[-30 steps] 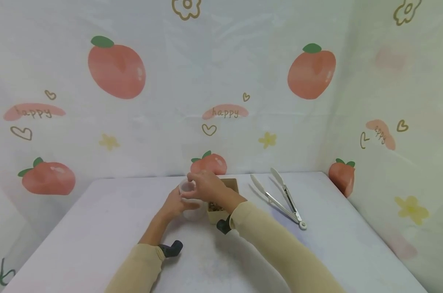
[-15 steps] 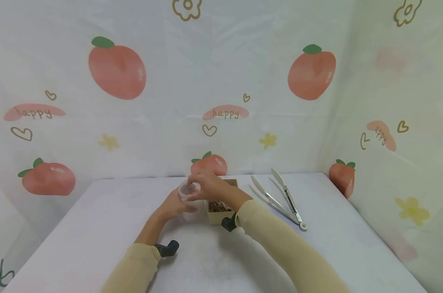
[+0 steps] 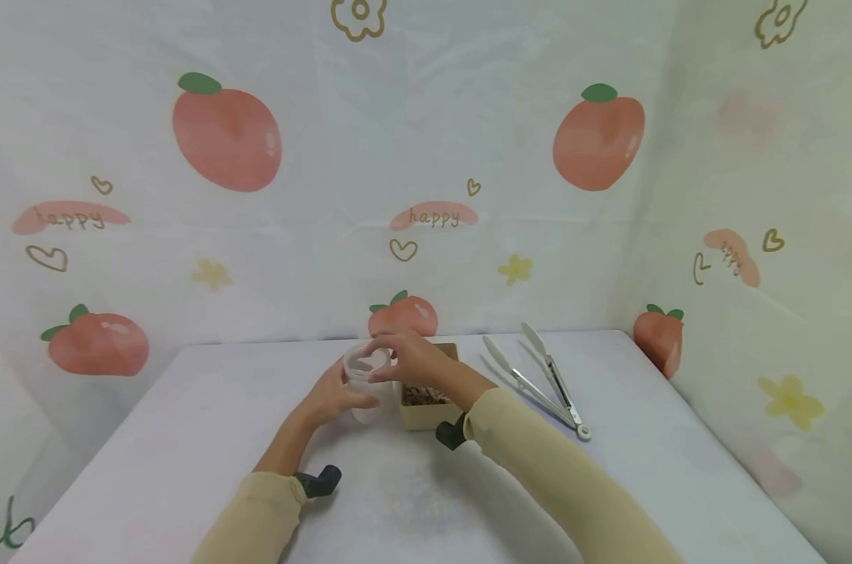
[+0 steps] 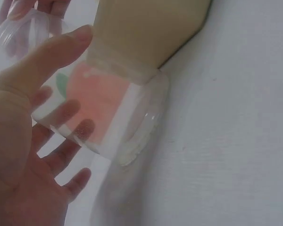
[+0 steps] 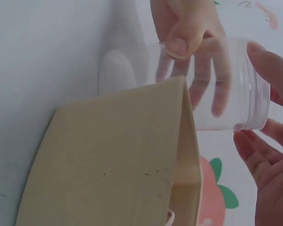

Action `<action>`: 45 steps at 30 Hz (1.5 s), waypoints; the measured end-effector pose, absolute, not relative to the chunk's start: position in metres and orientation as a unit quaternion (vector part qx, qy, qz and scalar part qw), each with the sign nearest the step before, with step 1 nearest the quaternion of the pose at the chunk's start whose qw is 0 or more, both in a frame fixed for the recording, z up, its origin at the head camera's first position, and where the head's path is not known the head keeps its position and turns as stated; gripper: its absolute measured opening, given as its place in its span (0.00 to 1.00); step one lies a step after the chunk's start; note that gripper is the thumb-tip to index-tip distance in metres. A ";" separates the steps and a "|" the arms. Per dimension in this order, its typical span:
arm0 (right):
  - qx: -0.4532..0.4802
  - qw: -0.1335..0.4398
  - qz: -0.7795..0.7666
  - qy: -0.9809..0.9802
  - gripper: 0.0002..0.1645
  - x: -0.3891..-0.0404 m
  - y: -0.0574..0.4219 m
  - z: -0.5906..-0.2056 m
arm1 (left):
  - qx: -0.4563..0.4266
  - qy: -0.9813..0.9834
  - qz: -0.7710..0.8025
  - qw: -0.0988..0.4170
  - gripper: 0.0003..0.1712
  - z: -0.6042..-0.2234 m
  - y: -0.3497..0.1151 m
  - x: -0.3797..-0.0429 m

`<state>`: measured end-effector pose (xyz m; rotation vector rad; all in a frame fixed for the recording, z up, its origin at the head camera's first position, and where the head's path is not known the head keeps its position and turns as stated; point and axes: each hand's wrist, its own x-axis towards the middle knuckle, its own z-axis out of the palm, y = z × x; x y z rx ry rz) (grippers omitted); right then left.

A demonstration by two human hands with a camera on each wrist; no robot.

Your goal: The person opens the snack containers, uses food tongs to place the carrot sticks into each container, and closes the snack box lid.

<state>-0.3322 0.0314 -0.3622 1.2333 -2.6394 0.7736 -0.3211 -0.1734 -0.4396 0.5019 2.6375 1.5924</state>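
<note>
A clear plastic jar (image 4: 134, 125) stands upright near the back of the table. My left hand (image 3: 330, 397) holds its body, thumb on the near side and the other fingers behind, showing through the wall in the right wrist view. At the top, my right hand (image 3: 415, 362) grips the clear ridged lid (image 5: 258, 101) between thumb and fingers. The lid sits at the jar's mouth. Close to the jar's right side is a beige box (image 3: 426, 418), partly beneath my right forearm, with brown shredded bits (image 3: 426, 396) inside.
Metal tongs (image 3: 553, 384) with pale tips lie spread apart to the right of the box. The white table (image 3: 186, 439) ends at the back against a fruit-printed cloth (image 3: 313, 266), which also hangs along the right side.
My right hand and forearm have shifted slightly right, the hand still at the jar's top, so more of the rim and box contents shows. My left forearm has moved a little left.
</note>
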 end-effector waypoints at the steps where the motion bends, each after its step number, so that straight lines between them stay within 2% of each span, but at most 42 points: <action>1: 0.404 0.061 0.257 -0.876 0.24 -0.332 0.032 -0.362 | 0.159 0.845 0.511 0.008 0.51 -0.440 -0.173 -0.321; 6: 0.364 0.064 0.229 -0.901 0.25 -0.328 0.029 -0.358 | 0.148 0.849 0.507 -0.005 0.50 -0.439 -0.172 -0.318; 13: 0.299 0.074 0.156 -0.939 0.38 -0.323 0.013 -0.355 | 0.132 0.862 0.489 -0.007 0.50 -0.438 -0.174 -0.315; 15: 0.292 0.079 0.136 -0.944 0.38 -0.322 0.009 -0.352 | 0.131 0.865 0.485 -0.003 0.50 -0.438 -0.175 -0.315; 19: 0.293 0.076 0.121 -0.945 0.36 -0.321 0.004 -0.345 | 0.131 0.867 0.481 -0.002 0.49 -0.438 -0.176 -0.315; 32: 0.307 -0.006 0.196 -0.931 0.34 -0.323 0.011 -0.337 | 0.131 0.866 0.482 0.011 0.53 -0.437 -0.176 -0.317; 40: 0.339 0.026 0.171 -0.925 0.28 -0.322 0.021 -0.339 | 0.136 0.865 0.483 0.009 0.50 -0.438 -0.174 -0.318; 45: 0.356 0.023 0.181 -0.916 0.24 -0.321 0.025 -0.339 | 0.136 0.864 0.484 0.003 0.48 -0.439 -0.175 -0.317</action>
